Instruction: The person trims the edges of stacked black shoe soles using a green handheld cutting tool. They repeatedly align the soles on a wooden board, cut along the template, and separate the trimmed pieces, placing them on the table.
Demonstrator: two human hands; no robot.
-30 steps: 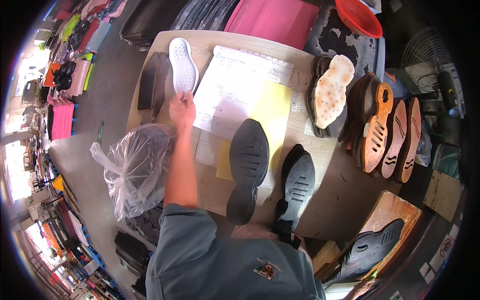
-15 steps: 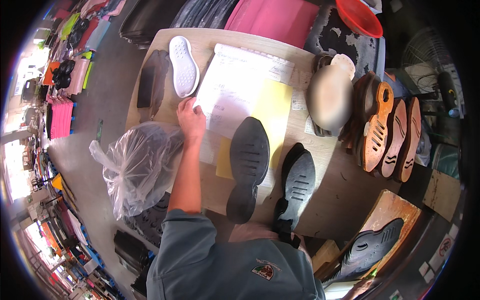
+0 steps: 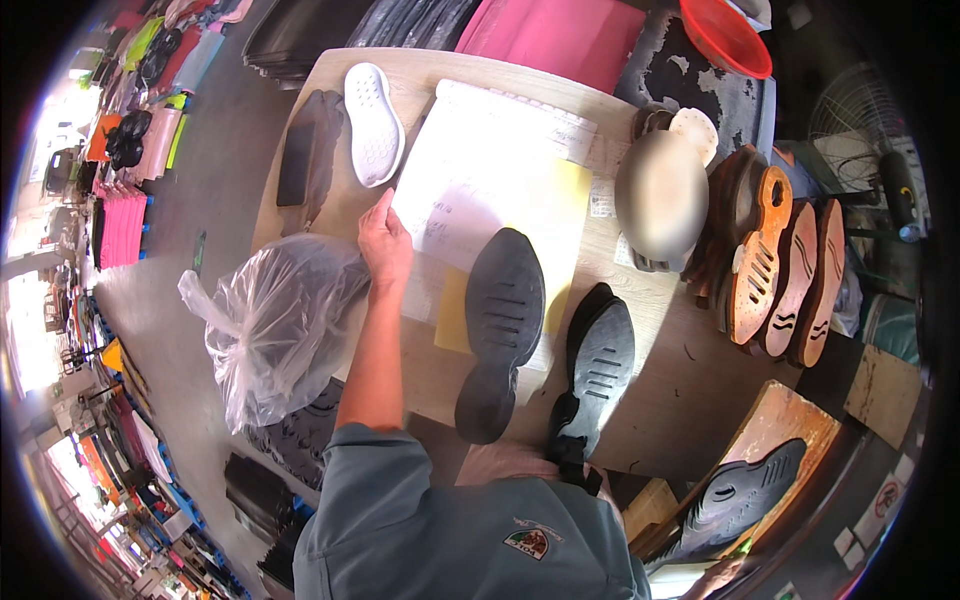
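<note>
My left hand (image 3: pixel 385 243) is closed, thumb and fingers pinching the left edge of a white sheet of paper (image 3: pixel 465 160) with handwriting. Under the white sheets lies a yellow sheet (image 3: pixel 565 205). Just beyond my fingertips is a white shoe sole (image 3: pixel 374 125). Two black slotted shoe soles, one partly over the papers (image 3: pixel 505 300) and one to its right (image 3: pixel 600 365), lie nearer my body. At the lower right a sliver of my right hand (image 3: pixel 717 577) shows beside a wooden board (image 3: pixel 800 425); its fingers are not clear.
Left of the papers sit a dark phone (image 3: pixel 295 165) and a knotted clear plastic bag (image 3: pixel 280 325). Along the right edge of the table stand brown and orange sole patterns (image 3: pixel 762 260). Black soles (image 3: pixel 745 490) rest on the board. A red bowl (image 3: pixel 728 38) is at the far right.
My left hand has shifted slightly, its fingers now pointing up along the sheet's edge. Writing near the top of the paper shows more faintly. The view has moved a little.
</note>
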